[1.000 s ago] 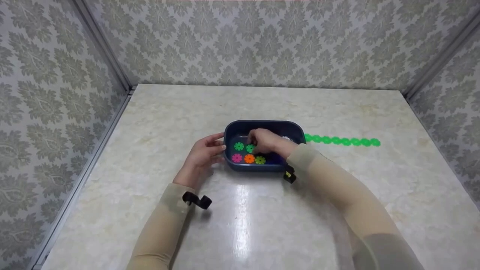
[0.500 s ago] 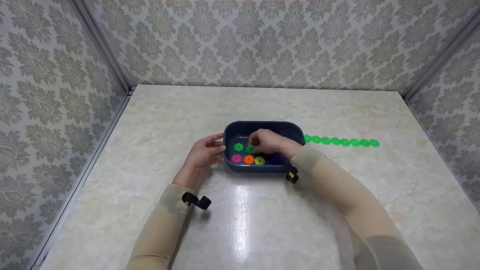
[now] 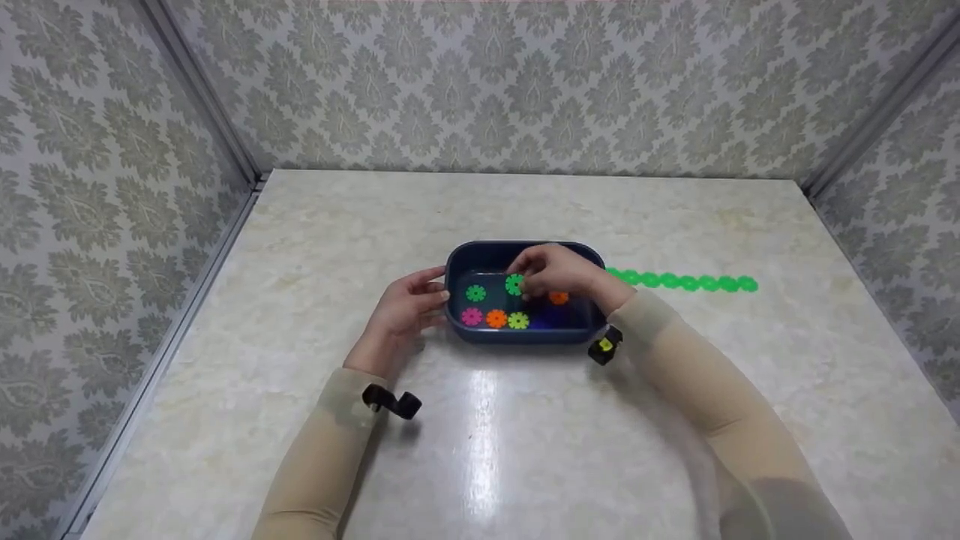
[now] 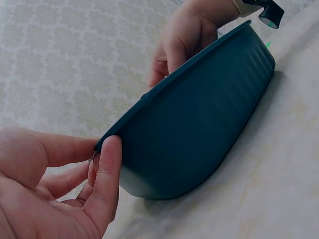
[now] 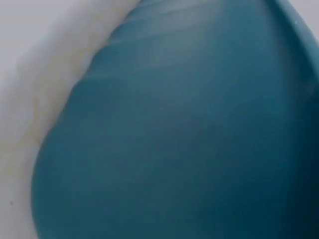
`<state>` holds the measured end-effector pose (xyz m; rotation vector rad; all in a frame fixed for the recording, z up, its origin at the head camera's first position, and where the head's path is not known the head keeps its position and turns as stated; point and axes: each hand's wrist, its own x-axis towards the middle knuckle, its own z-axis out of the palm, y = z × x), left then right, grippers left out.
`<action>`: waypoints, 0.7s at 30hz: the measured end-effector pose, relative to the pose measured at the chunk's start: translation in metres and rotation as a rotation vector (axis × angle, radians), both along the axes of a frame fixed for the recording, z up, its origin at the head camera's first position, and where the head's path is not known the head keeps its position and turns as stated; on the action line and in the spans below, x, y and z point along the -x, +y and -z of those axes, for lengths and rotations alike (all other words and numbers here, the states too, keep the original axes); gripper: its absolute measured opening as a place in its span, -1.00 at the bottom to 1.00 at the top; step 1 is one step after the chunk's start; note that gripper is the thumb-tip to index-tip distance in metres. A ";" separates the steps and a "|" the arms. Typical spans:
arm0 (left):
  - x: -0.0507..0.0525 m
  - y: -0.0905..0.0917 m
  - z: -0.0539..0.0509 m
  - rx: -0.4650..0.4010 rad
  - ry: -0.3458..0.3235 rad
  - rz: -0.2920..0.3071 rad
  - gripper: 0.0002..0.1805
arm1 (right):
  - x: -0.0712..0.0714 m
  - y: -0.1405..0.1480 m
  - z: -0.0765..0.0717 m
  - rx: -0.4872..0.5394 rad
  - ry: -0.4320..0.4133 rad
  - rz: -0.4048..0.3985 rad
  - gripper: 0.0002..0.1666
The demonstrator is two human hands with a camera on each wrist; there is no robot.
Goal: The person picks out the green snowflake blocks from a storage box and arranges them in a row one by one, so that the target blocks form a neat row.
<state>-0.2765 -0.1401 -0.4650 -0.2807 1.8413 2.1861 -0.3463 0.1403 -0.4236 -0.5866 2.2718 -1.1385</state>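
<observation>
A dark blue plastic bin [image 3: 525,337] stands on the table with several notched snowflake discs inside. My left hand [image 3: 405,307] holds the bin's left end, its fingertips at the rim and outer wall in the left wrist view. Inside the bin, my right hand [image 3: 559,270] pinches a bright green snowflake disc [image 3: 514,284] between thumb and fingers. Left of it lies a darker green disc [image 3: 475,293]. Along the near side are a pink disc [image 3: 472,317], an orange disc [image 3: 496,319] and a yellow-green disc [image 3: 518,321]. Another orange disc [image 3: 559,298] is partly under my right hand.
A chain of joined green discs [image 3: 688,283] runs rightward across the table [image 3: 360,217] from beside the bin's right end. Patterned walls [image 3: 495,82] enclose the table at the back and sides. In the right wrist view the bin's outer wall [image 5: 169,129] fills most of the frame.
My right hand has lifted the green disc off the bin floor and shifted slightly right and back. The orange disc beneath that hand has come into view. My left hand stays at the rim.
</observation>
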 end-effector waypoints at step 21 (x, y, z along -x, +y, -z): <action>0.001 0.000 0.000 0.038 -0.009 -0.007 -0.40 | -0.014 0.050 -0.007 0.108 -0.014 0.104 -0.55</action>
